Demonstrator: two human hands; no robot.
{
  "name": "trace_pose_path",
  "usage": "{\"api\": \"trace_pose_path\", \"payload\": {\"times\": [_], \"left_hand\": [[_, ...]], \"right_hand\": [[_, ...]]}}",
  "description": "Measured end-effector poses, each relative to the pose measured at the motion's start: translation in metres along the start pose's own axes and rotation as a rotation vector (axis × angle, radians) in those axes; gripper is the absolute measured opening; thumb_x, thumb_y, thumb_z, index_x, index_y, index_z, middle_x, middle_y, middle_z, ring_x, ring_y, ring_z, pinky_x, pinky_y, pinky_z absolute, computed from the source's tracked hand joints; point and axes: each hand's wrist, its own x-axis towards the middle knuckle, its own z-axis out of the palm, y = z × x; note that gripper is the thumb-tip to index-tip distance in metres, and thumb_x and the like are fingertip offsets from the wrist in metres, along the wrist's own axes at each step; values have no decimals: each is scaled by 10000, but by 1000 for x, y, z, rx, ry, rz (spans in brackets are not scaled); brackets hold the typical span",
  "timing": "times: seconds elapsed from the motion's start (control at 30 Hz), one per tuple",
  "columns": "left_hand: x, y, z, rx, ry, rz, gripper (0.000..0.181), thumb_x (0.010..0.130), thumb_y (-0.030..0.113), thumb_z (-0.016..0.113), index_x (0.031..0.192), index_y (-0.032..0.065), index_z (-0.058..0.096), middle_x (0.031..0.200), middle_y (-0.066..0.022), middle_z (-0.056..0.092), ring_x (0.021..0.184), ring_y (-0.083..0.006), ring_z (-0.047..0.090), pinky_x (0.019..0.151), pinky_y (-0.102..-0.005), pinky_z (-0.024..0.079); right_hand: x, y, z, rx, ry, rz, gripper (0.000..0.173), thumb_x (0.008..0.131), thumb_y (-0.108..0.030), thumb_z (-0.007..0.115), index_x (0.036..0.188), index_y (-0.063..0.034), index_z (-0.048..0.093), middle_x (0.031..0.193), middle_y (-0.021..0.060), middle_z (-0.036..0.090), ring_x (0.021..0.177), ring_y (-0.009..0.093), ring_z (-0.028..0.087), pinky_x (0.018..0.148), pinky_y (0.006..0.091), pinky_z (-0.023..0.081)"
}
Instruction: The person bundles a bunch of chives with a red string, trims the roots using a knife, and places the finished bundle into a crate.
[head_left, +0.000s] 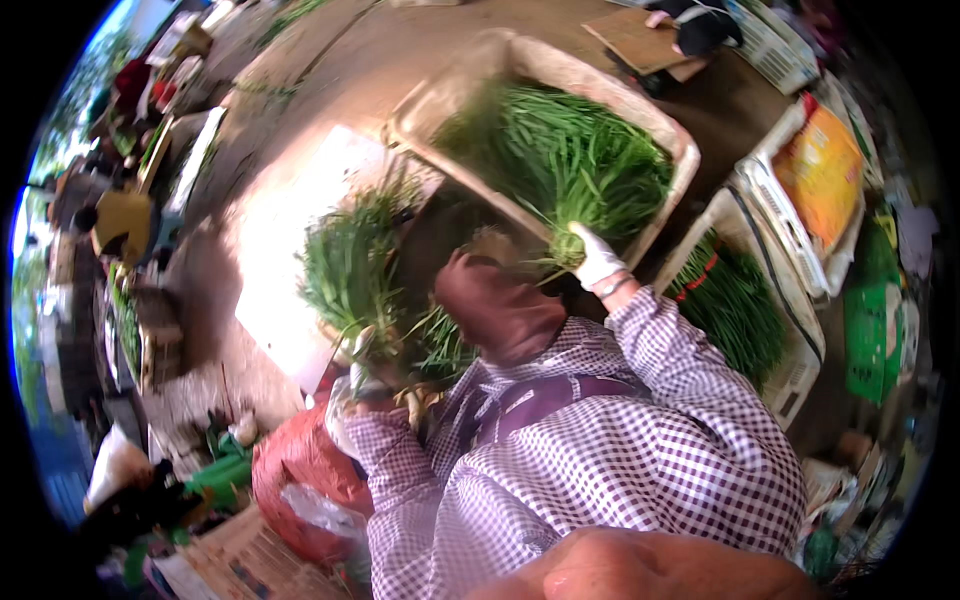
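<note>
My right hand (598, 259), in a white glove with a band at the wrist, grips the pale stem end of a bunch of long green leafy stalks (577, 187), perhaps garlic chives. The leaves spread over a large white plastic tub (682, 154) that holds more such greens (540, 116). To the left, my left hand (364, 367), gloved too, is closed around the base of another bunch (349, 262) above a white board (274, 300); its fingers are partly hidden. More loose stalks (446, 341) lie between my arm and my knee.
A white crate (806, 330) at right holds greens with a red band (701, 276). Beyond it are an orange-yellow bag (821, 176) in a white crate and a green crate (870, 345). At lower left stand a red sack (304, 480) and a cardboard piece (240, 559).
</note>
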Motion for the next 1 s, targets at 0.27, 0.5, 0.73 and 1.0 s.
{"api": "trace_pose_path", "payload": {"times": [0.27,0.5,0.73,1.0], "left_hand": [[-13,-12,27,-54,76,-31,182,887,168,662,987,23,616,864,-116,670,754,-230,654,637,-360,556],[-41,-26,18,190,50,147,183,909,172,627,1029,32,635,925,-104,675,800,-223,654,695,-324,544],[-73,-39,107,508,57,168,309,765,111,711,1038,8,606,873,-60,661,777,-186,638,644,-288,507],[-79,-99,83,1390,607,499,551,755,255,732,1223,124,473,855,-200,669,790,-412,663,658,-469,524]], "right_hand": [[-59,-56,-20,-711,-92,324,585,848,-529,669,1201,-65,617,1118,68,664,943,214,640,888,391,511],[-125,-57,81,-1368,-440,-475,470,803,-176,780,1202,12,615,1043,137,707,867,177,689,795,287,542],[-111,94,199,-698,-965,159,794,813,-250,782,1426,17,354,1356,80,493,1242,189,453,1051,315,363],[-85,125,250,-551,-790,369,342,833,-222,743,1107,-42,646,978,49,693,816,154,674,714,282,554]]}}
